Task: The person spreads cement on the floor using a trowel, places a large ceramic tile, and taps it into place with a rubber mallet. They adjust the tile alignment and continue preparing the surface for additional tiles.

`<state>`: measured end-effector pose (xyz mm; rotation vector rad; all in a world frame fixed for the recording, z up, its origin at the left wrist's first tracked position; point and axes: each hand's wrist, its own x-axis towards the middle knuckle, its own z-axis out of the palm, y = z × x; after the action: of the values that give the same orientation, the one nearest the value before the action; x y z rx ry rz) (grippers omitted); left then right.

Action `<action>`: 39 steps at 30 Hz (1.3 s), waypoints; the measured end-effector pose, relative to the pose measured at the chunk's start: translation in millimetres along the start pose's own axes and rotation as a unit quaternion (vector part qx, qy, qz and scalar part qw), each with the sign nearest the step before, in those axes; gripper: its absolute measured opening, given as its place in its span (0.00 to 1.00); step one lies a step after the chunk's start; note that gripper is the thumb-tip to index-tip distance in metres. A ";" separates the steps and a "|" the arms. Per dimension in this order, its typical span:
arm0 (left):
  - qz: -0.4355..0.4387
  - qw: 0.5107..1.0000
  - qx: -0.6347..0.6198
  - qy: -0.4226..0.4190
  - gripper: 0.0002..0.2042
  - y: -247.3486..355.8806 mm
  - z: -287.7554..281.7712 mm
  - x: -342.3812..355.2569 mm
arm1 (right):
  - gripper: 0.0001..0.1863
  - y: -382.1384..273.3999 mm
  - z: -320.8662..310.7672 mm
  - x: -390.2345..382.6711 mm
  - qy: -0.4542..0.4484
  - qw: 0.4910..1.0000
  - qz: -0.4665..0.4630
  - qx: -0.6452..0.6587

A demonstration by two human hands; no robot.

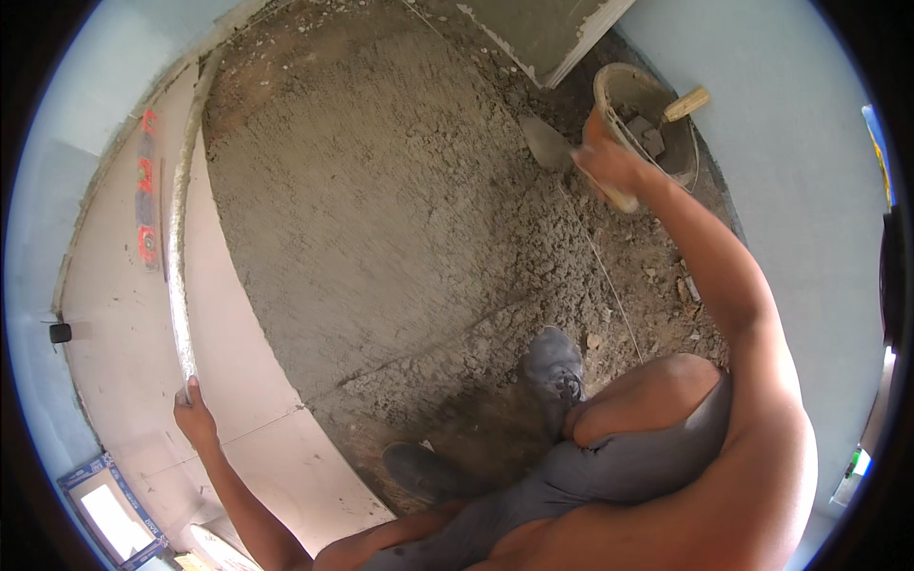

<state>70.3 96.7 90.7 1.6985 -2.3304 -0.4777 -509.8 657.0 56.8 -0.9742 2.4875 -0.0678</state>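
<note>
My left hand [196,419] grips the near end of a long, mortar-streaked metal straightedge [177,238] lying along pale floor tiles [248,400]. At upper right, my right hand [609,167] is closed on the handle of a trowel [546,143], its flat blade over the rough edge of a bed of grey mortar [362,219]. Just beside that hand is a mortar-crusted bucket [645,81] with a wooden handle [687,102] sticking out. A thin string [619,305] runs across the rubble beside the mortar.
My grey shoes [552,371] stand on rough ground near my bent knees. A red-and-grey level [147,190] lies on the left tiles. A grey board [541,33] is at the top. A blue-edged box [112,509] sits lower left. Pale walls [800,190] border both sides.
</note>
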 end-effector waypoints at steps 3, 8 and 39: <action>-0.017 1.000 -0.015 -0.012 0.26 -17.9 5.8 -17.6 | 0.21 -47.8 -6.0 -108.5 -0.045 0.956 0.206 0.204; -0.044 0.997 -0.057 0.013 0.25 -72.9 24.8 -31.8 | 0.23 -68.2 -7.6 -175.4 -0.043 0.917 0.279 0.282; -0.107 0.994 0.000 0.018 0.25 -176.2 52.4 -50.7 | 0.18 -80.3 57.9 -162.5 -0.063 0.994 -0.039 0.086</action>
<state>222.1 102.4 -24.5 1.9501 -2.1355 -0.4788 -329.7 710.1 87.6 -0.9718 2.2860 -0.2340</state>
